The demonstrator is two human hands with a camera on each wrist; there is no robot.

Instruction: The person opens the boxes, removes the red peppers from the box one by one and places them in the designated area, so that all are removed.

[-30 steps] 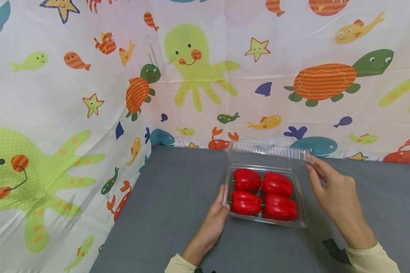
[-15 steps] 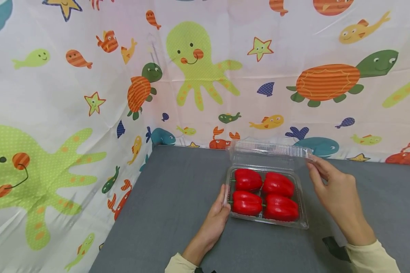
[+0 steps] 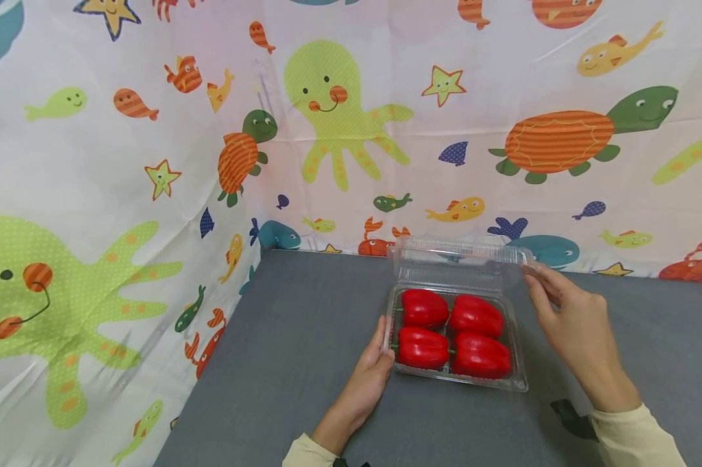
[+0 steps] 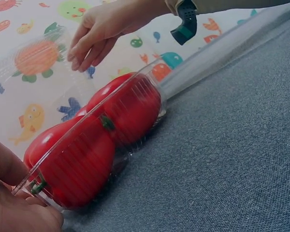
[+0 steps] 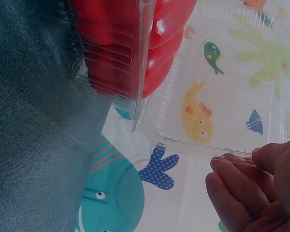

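A clear plastic clamshell container lies on the grey cloth in the head view, its lid raised at the far side. Several red bell peppers fill the base in two rows, some with green stems showing. My left hand grips the base's left side, thumb at the rim. In the left wrist view, the stem of a near bell pepper lies close to that hand. My right hand pinches the right corner of the lid; the right wrist view shows the fingertips at the lid's edge.
The grey cloth-covered table stretches left and right of the container. A white curtain printed with sea animals hangs behind and along the left side, close behind the raised lid. A dark strap circles the right wrist.
The raised lid's upper edge sits slightly higher, and more of the lid's face shows. My right hand has shifted very slightly left with the corner. The left hand and the bell peppers stay put.
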